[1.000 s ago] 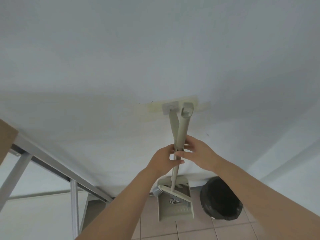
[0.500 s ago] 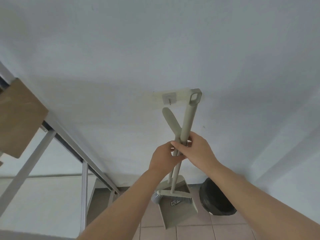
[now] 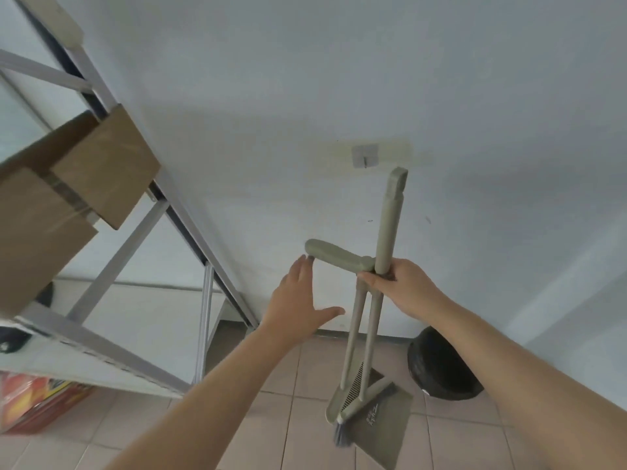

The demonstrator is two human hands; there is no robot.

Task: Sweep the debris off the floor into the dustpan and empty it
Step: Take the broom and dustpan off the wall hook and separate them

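As right hand [image 3: 403, 286] holds handles [image 3: 386, 225], forearm [image 3: 509, 361] overlaps bin [image 3: 437, 371].

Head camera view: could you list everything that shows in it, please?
dustpan: one, olive green, at the bottom of the long handles, over the tiles
broom: one, olive green with grey bristles, head lying across the dustpan
folded handle part: one, olive green, sticking out to the left at hand height
wall hook: one, grey, on the white wall above the handles
bin: one, black liner, on the floor right of the dustpan
cardboard box: one, brown, on the rack at left
shelf rack: one, grey metal, left side
red-orange package: one, under the rack, bottom left
floor tiles: brownish, below
left hand: open, fingertips at the folded part's end
right hand: grips the handle shafts
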